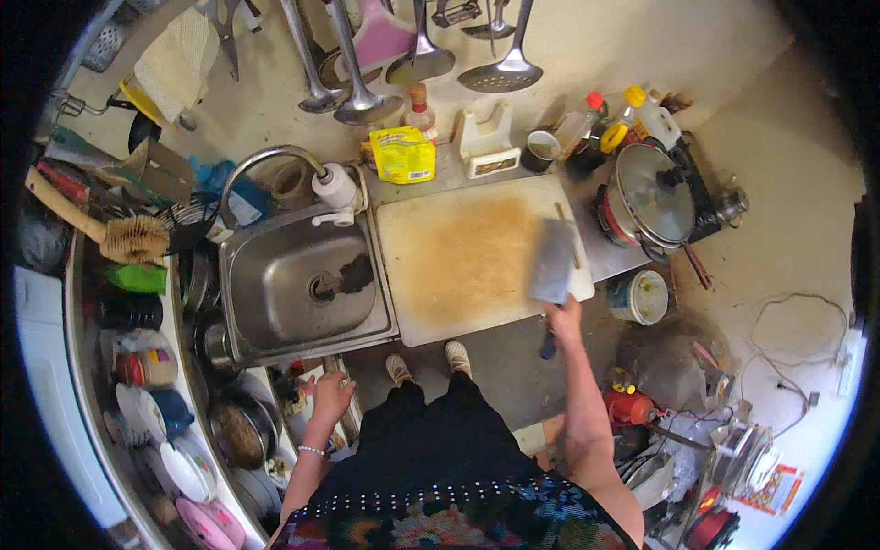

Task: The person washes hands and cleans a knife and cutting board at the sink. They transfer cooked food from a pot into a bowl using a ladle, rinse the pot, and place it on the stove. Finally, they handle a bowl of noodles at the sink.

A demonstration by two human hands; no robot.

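Note:
My right hand is closed round the dark handle of a cleaver, whose broad blade looks blurred over the right side of a large, stained cutting board. Near the board's right edge lies a thin brown stick, perhaps a chopstick, partly behind the blade. My left hand is held below the sink with bent fingers and nothing visible in it. Left of the board, a steel sink has dark matter by its drain, under a curved faucet.
A lidded pot stands right of the board, near a white bucket. Behind the board are a yellow pouch, a white holder and bottles. Ladles hang above. Shelves with dishes line the left.

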